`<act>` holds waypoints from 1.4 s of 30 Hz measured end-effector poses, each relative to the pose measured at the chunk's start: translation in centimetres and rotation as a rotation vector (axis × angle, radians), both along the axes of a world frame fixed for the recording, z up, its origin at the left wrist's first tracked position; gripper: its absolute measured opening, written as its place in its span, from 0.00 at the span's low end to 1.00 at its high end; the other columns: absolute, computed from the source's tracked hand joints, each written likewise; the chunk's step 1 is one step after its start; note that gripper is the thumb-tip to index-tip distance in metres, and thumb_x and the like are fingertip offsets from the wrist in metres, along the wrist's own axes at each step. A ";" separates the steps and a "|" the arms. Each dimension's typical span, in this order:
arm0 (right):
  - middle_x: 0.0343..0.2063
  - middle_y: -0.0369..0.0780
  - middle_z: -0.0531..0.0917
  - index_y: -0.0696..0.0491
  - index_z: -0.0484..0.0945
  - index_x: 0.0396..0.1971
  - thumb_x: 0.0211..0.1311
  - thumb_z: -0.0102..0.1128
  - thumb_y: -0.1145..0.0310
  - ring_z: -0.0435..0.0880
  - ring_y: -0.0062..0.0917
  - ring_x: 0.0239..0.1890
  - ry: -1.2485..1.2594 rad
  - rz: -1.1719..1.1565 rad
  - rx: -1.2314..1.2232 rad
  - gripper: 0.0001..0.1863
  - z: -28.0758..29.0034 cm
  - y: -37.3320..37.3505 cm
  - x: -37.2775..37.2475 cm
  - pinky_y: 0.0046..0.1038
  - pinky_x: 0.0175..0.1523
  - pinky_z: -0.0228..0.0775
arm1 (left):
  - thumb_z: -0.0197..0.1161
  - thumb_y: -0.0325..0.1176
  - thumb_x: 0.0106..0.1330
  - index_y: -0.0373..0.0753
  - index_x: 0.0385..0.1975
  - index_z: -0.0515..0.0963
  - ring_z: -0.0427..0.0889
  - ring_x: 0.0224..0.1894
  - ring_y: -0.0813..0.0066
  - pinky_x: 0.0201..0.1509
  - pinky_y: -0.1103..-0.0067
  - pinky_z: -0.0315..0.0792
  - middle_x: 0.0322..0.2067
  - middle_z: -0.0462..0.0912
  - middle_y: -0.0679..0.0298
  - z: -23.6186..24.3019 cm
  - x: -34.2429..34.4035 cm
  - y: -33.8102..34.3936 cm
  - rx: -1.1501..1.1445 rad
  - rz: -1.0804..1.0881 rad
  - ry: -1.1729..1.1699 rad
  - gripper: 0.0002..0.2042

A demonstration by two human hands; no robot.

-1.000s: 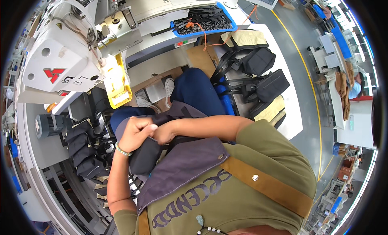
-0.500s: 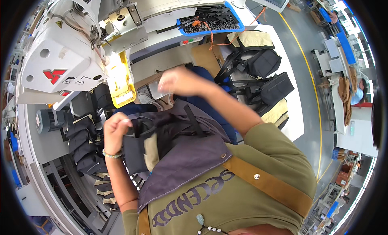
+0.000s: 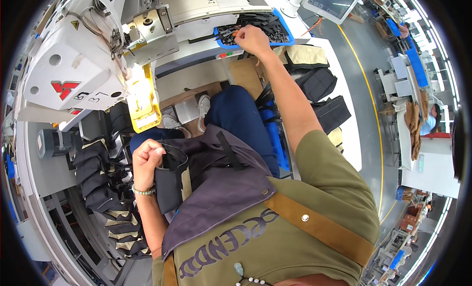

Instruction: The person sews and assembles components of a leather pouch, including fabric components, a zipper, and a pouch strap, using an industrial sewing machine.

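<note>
My left hand (image 3: 147,162) is closed at the top rim of a black fabric pouch (image 3: 169,187) with a beige panel, held over my lap. Farther off, my right hand (image 3: 251,40) reaches over a blue-rimmed tray (image 3: 293,36), its fingers pinched on a small orange object (image 3: 236,33). The orange object's exact kind is hidden by the fingers. Dark straps and many small black pieces (image 3: 278,32) fill the tray. A dark grey apron (image 3: 216,187) covers my lap beneath the pouch.
A white sewing machine (image 3: 69,64) with a lit yellow plate (image 3: 143,101) stands at the far left. Stacked black and beige pouches (image 3: 101,178) hang below it. More black bags (image 3: 332,114) lie on the white table at right. A screen (image 3: 334,3) stands beyond.
My right hand has moved from above my lap, away and to the right, onto the tray and the orange object. My left hand stays with the pouch, which now stands more upright.
</note>
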State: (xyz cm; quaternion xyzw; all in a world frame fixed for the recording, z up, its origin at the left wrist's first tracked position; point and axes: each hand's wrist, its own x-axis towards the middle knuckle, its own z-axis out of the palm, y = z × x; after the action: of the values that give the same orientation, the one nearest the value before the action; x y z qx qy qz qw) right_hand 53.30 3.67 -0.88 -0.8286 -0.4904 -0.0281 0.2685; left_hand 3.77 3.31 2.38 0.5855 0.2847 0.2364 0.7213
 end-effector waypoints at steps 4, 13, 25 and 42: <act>0.28 0.42 0.87 0.52 0.86 0.29 0.53 0.67 0.57 0.87 0.37 0.34 0.140 -0.219 0.305 0.13 0.0 -1.7 5.3 0.34 0.44 0.78 | 0.60 0.33 0.73 0.38 0.29 0.73 0.56 0.16 0.89 0.20 0.85 0.50 0.18 0.67 0.76 0.7 -0.7 0.4 -0.104 0.043 -0.238 0.10; 0.32 0.44 0.86 0.46 0.86 0.31 0.55 0.65 0.62 0.85 0.45 0.38 0.006 -0.113 0.153 0.07 -0.5 1.2 5.6 0.41 0.43 0.77 | 0.61 0.31 0.72 0.37 0.31 0.77 0.59 0.18 0.92 0.23 0.87 0.52 0.18 0.67 0.79 -0.9 0.8 -0.3 -0.123 -0.058 0.046 0.07; 0.39 0.40 0.86 0.45 0.85 0.32 0.55 0.59 0.65 0.85 0.43 0.42 -0.258 -0.111 -0.006 0.07 -0.5 1.1 4.5 0.42 0.44 0.76 | 0.61 0.32 0.72 0.37 0.33 0.78 0.59 0.20 0.92 0.24 0.87 0.52 0.19 0.67 0.79 -1.0 1.1 -1.1 -0.194 -0.059 0.009 0.07; 0.26 0.31 0.80 0.53 0.78 0.35 0.64 0.66 0.77 0.77 0.13 0.24 1.540 -0.036 0.940 0.05 1.2 -7.9 -12.5 0.15 0.28 0.69 | 0.60 0.36 0.73 0.36 0.37 0.81 0.61 0.21 0.93 0.25 0.88 0.53 0.21 0.73 0.78 0.0 1.7 -2.5 -0.152 0.141 -0.058 0.09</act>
State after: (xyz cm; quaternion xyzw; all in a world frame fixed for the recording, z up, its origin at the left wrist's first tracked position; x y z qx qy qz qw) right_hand 40.78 -4.19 0.27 -0.4301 -0.0995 0.3329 0.8332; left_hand 5.49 0.79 2.35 0.5003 0.3214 0.2812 0.7532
